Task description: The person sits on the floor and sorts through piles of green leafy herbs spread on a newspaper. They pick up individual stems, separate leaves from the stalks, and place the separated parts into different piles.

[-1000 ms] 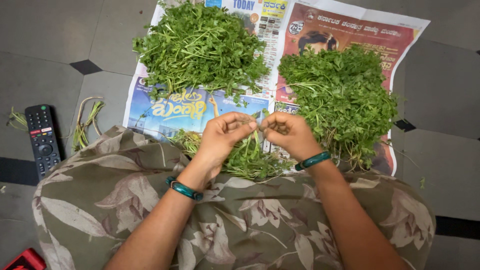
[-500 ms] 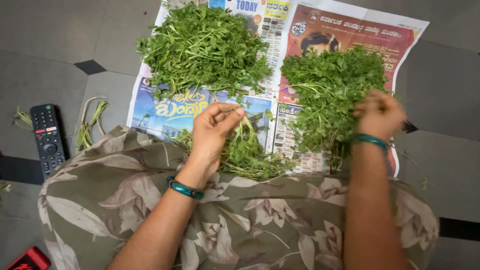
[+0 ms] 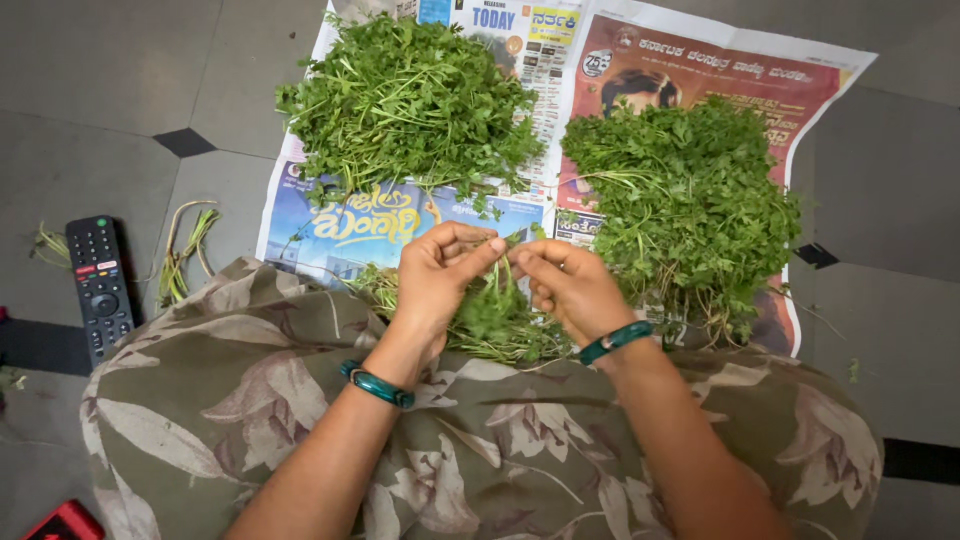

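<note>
**Both hands on one sprig of greens**

Nearest to us is our flowered cloth (image 3: 500, 450) over the lap. Just beyond it, our left hand (image 3: 440, 275) and right hand (image 3: 570, 290) meet, fingertips pinched on a small sprig (image 3: 505, 243) above a loose bunch of greens (image 3: 495, 320) at the cloth's edge. Farther out lies a newspaper (image 3: 380, 225) carrying two heaps of greens, one left (image 3: 410, 100), one right (image 3: 690, 200). A remote control (image 3: 98, 285) and cut stems (image 3: 185, 250) lie on the floor to our left.

newspaper (image 3: 400, 225) | printed, blue-red-white sheets | flat on floor under greens
</note>
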Available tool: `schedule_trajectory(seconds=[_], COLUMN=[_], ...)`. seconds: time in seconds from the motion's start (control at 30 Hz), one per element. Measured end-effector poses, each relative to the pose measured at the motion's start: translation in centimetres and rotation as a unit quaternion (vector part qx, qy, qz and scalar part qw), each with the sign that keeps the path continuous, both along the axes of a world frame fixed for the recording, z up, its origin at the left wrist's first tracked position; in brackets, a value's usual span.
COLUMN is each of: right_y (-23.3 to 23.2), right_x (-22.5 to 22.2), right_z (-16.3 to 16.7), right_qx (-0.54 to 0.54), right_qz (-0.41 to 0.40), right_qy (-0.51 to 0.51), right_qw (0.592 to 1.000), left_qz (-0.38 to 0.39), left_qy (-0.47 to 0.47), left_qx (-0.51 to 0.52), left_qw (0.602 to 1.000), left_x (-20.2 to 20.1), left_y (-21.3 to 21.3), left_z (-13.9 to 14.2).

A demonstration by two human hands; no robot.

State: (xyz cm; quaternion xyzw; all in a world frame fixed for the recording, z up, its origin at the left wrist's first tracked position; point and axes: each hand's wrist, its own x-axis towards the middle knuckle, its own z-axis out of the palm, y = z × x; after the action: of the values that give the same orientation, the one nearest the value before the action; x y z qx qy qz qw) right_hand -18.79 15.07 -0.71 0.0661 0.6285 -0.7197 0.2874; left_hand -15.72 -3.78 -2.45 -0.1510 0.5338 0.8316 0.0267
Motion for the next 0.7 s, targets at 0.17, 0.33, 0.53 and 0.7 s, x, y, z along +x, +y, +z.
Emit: schedule_trajectory(seconds=[0.17,0.33,0.53,0.7], right_y=[-0.6,-0.7,-0.9,-0.6], right_x=[0.2,0.4,0.6,0.4], right_z=[-0.3,-0.5,-0.7,-1.7], right_qx=[0.105,0.145,0.264,0.207], right_qz=[0.038,0.041,0.037,0.035], right_qy=[0.106,0.22,0.294,0.26], right_qw=[0.988,0.964,0.918,0.942], left_qz=[-0.009,-0.028,-0.048,-0.055], left_qy=[-0.005,0.007,0.033,0.026], left_qx=[-0.001,-0.02,-0.052,-0.088], left_qw=[1.0,0.999,0.997,0.994], left_x=[-0.1,0.0,0.2,0.4], left_y=[0.2,0.4,0.7,0.9], left_z=[-0.3,-0.6,-0.9,-1.2])
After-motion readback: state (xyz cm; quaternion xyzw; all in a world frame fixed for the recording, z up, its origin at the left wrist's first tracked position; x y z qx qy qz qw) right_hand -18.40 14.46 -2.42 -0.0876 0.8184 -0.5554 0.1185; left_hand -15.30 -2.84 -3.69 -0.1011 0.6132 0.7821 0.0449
